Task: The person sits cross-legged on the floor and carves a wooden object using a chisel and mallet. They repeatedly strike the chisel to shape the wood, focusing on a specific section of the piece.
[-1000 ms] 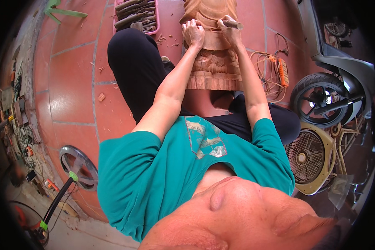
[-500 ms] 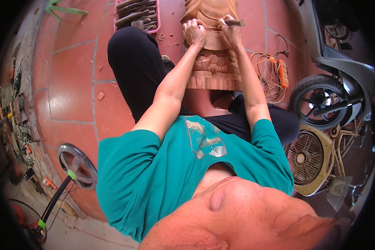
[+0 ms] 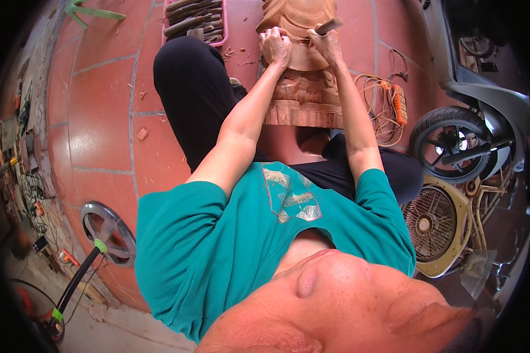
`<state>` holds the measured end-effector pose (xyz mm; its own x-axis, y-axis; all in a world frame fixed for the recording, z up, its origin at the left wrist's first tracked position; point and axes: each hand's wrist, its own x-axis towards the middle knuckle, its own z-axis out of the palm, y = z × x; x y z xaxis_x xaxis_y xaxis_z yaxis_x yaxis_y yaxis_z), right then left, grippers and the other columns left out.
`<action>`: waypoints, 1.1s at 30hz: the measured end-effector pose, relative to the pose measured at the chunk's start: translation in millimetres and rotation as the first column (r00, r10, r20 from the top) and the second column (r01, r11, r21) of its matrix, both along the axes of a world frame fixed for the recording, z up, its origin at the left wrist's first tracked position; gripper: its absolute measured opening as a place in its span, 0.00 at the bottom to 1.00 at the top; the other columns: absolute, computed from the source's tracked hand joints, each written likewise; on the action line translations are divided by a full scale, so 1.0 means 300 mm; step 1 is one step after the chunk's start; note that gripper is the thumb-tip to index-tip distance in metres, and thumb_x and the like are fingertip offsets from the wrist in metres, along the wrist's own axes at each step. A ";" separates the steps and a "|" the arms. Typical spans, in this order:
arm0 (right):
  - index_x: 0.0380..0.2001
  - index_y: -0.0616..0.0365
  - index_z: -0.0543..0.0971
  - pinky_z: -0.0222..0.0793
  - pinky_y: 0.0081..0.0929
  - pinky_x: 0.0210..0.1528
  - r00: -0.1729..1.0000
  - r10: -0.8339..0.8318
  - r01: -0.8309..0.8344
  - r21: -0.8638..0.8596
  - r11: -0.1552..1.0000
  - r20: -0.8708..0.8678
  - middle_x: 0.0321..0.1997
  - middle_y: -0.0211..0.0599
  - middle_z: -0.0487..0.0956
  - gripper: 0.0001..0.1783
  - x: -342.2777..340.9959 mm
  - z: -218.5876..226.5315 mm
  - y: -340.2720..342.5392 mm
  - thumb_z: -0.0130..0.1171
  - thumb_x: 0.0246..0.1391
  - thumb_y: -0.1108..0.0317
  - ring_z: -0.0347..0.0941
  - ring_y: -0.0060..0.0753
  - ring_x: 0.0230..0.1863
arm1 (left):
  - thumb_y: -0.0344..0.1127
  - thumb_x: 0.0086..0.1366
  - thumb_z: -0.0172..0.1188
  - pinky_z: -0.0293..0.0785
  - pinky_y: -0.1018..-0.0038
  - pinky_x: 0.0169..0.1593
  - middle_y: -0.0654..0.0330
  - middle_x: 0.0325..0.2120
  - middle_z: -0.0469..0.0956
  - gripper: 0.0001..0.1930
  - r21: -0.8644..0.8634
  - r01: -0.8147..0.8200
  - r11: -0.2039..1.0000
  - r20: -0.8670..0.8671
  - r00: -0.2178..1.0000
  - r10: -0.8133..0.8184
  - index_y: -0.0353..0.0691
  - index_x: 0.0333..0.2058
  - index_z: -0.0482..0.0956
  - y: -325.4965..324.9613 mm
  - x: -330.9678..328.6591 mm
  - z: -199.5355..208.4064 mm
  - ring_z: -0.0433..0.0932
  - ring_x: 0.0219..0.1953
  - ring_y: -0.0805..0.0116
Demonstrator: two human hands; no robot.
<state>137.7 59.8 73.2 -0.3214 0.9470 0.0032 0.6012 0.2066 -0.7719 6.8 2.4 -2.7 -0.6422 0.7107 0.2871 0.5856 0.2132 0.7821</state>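
A carved wooden statue lies on the floor in front of me, between my legs, its flat base toward my body. My right hand is closed around a wood-handled carving chisel at the statue's right side. The handle sticks out above the fist, slanting up to the right; the blade is hidden. My left hand presses on the statue's left side with its fingers curled in. Whatever lies under those fingers cannot be made out.
A pink basket of wood-handled tools stands ahead on the left, with wood chips on the tiles. At right are an orange power strip with tangled cords, a motorbike wheel and a box fan. A round-based stand is at left.
The chisel in my right hand has swung so its handle slants upward rather than pointing nearly straight right. My left hand has barely moved.
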 end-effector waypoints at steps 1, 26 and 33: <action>0.21 0.60 0.78 0.69 0.31 0.29 0.998 -0.017 0.018 0.023 1.000 -0.063 0.18 0.37 0.79 0.12 0.000 -0.002 -0.002 0.60 0.51 0.62 0.76 0.28 0.22 | 0.30 0.53 0.57 0.72 0.59 0.46 0.54 0.32 0.80 0.05 0.007 0.001 1.000 -0.004 1.000 -0.001 0.43 0.29 0.81 0.000 0.001 -0.001 0.76 0.40 0.51; 0.21 0.57 0.79 0.69 0.37 0.29 0.999 -0.039 0.043 0.198 0.979 -0.023 0.18 0.42 0.78 0.15 -0.009 -0.043 0.001 0.58 0.53 0.57 0.77 0.38 0.23 | 0.30 0.52 0.58 0.72 0.59 0.46 0.54 0.32 0.80 0.05 0.020 -0.015 1.000 -0.009 1.000 0.015 0.44 0.28 0.80 0.005 0.003 -0.006 0.76 0.39 0.51; 0.24 0.61 0.80 0.71 0.39 0.29 0.976 -0.064 -0.035 0.442 0.896 0.208 0.21 0.48 0.80 0.20 -0.042 -0.044 0.015 0.62 0.53 0.53 0.79 0.48 0.25 | 0.31 0.52 0.59 0.72 0.60 0.46 0.55 0.31 0.80 0.04 -0.011 0.008 1.000 0.001 1.000 -0.008 0.44 0.28 0.81 0.015 -0.011 -0.016 0.76 0.39 0.53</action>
<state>125.1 64.4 59.9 -0.3477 0.8680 0.3546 0.7452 0.4853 -0.4573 3.4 7.0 -7.4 -0.6364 0.7191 0.2791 0.5869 0.2167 0.7801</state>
